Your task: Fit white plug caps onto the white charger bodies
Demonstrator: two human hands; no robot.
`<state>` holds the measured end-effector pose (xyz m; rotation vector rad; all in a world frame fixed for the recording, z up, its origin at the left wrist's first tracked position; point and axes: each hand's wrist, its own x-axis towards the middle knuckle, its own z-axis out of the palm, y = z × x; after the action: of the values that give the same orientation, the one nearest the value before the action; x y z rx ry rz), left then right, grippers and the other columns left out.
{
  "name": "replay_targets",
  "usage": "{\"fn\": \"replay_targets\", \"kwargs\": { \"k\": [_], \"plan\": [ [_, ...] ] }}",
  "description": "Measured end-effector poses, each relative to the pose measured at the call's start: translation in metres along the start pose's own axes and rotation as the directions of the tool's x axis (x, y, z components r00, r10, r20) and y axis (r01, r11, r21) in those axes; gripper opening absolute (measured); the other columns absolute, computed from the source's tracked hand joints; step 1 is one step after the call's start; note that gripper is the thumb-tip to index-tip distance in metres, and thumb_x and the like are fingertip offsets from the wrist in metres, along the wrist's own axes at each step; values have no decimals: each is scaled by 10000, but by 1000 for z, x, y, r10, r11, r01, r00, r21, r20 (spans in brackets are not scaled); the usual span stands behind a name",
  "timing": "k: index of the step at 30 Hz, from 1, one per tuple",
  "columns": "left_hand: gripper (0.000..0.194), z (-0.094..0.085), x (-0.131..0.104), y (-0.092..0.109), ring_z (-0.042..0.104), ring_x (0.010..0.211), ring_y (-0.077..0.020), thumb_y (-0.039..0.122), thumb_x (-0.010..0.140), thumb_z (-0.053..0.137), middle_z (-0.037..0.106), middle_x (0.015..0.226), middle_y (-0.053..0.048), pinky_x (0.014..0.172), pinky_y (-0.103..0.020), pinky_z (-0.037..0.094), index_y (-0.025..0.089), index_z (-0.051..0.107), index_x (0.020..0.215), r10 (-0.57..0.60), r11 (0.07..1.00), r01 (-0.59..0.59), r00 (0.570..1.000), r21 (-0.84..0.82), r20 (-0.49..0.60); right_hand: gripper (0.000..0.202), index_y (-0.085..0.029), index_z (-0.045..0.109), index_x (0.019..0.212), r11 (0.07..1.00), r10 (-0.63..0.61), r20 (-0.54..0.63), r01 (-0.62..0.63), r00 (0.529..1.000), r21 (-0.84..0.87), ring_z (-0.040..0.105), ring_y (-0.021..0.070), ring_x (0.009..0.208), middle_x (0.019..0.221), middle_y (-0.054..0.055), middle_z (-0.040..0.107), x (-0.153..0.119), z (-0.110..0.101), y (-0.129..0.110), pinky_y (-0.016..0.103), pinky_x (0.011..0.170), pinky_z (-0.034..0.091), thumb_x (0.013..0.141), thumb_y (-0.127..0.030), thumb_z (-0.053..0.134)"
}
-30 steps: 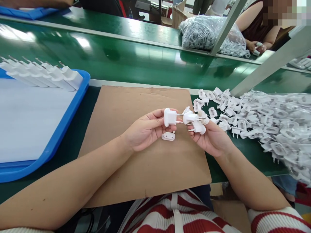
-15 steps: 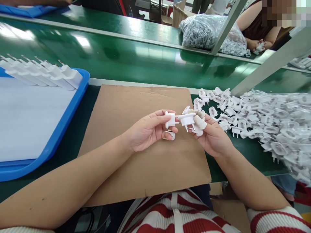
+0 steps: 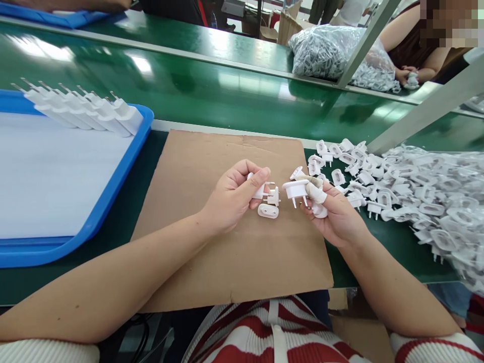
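The left hand (image 3: 230, 196), grip closed, holds 1 white 2-pin plastic plug piece (image 3: 259, 191) over the brown cardboard sheet (image 3: 234, 262); the right hand (image 3: 342, 217) grips similar white pieces (image 3: 296, 190). Likely light, stiff, smooth; best pinched by the body, clear of pins.

Looks out from 1 camera on the head, facing forward and down. Catches the striped shirt (image 3: 257, 340) very near, along the bottom edge. Centres roughly on the left hand (image 3: 234, 199) and right hand (image 3: 340, 217), above the cardboard sheet (image 3: 227, 267). Reaches past the pale rail (image 3: 189, 55), sloping down rightward, to a farther person (image 3: 403, 43) at top right.
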<state>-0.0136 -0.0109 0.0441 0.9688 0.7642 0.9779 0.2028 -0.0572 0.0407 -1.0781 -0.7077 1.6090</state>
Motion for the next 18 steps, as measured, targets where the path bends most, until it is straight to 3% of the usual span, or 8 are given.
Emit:
{"fn": "replay_targets", "kwargs": {
  "k": [6, 9, 12, 15, 18],
  "plan": [
    [563, -5, 0, -6, 483, 512, -96, 724, 954, 561, 666, 701, -43, 501, -210, 404, 181, 676, 859, 62, 993, -51, 993, 108, -102, 284, -256, 803, 1051, 1000, 15, -21, -15, 1000, -17, 505, 46, 666, 903, -7, 616, 0, 1, 1, 125, 554, 460, 787, -320, 885],
    [576, -6, 0, -9, 509, 543, -106, 727, 965, 534, 685, 740, -56, 516, -209, 422, 180, 695, 883, 87, 990, -74, 990, 121, -111, 295, -251, 804, 1060, 1000, 20, -18, -21, 1000, -16, 509, 43, 660, 883, -9, 616, 0, 1, 2, 116, 548, 463, 785, -320, 887],
    [460, -4, 0, -7, 529, 569, -100, 619, 978, 617, 687, 759, -56, 531, -187, 426, 173, 698, 898, 83, 995, -77, 992, 67, -96, 288, -241, 805, 1052, 1000, 22, -16, -22, 1000, -13, 512, 42, 654, 859, -11, 615, 1, 1, 2, 112, 549, 466, 786, -315, 887],
    [282, -5, 3, 2, 484, 517, -61, 368, 1046, 586, 672, 785, -45, 508, -163, 401, 151, 693, 902, -73, 978, 72, 997, -196, 5, 259, -235, 805, 1036, 1000, 21, -2, -21, 1000, -11, 508, 41, 653, 848, -13, 611, 0, 2, 2, 109, 546, 463, 800, -316, 877],
    [395, -9, 7, 12, 390, 414, -37, 218, 1096, 345, 681, 803, -72, 430, -164, 346, 112, 713, 997, -250, 825, 328, 942, -460, 223, 253, -241, 804, 1041, 999, 36, 8, -36, 999, -18, 508, 44, 663, 884, -8, 623, -1, 2, 1, 112, 543, 465, 812, -327, 868]
  ]
}}
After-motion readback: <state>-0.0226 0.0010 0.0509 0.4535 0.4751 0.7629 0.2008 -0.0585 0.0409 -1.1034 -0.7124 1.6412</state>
